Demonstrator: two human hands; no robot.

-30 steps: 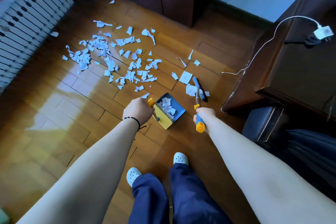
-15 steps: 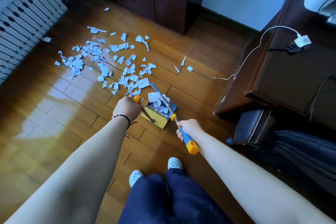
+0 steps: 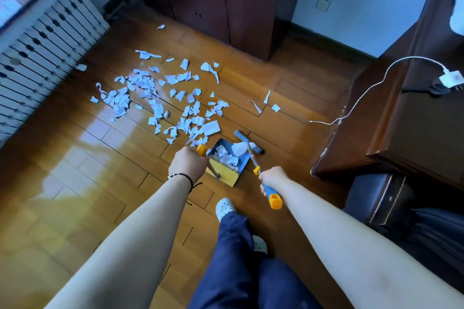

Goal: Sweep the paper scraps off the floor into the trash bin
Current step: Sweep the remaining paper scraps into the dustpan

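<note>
Several white paper scraps [image 3: 160,98] lie scattered over the wooden floor [image 3: 82,183] in front of me. A blue and yellow dustpan [image 3: 227,168] rests on the floor with a few scraps inside it. My left hand [image 3: 187,164] is closed around the dustpan's orange-tipped handle. My right hand [image 3: 271,178] grips the blue and orange handle of a small broom [image 3: 248,142], whose blue head sits at the dustpan's open mouth, against a larger scrap. No trash bin is in view.
A white radiator cover [image 3: 42,57] lines the left wall. A dark wooden cabinet [image 3: 226,5] stands at the back. Dark wooden furniture [image 3: 411,118] with a white charger cable [image 3: 371,85] is on the right. My feet in white clogs [image 3: 225,207] stand just behind the dustpan.
The broom swept a large scrap from the right into the dustpan's mouth. The dustpan holds more paper than before. The view has shifted slightly.
</note>
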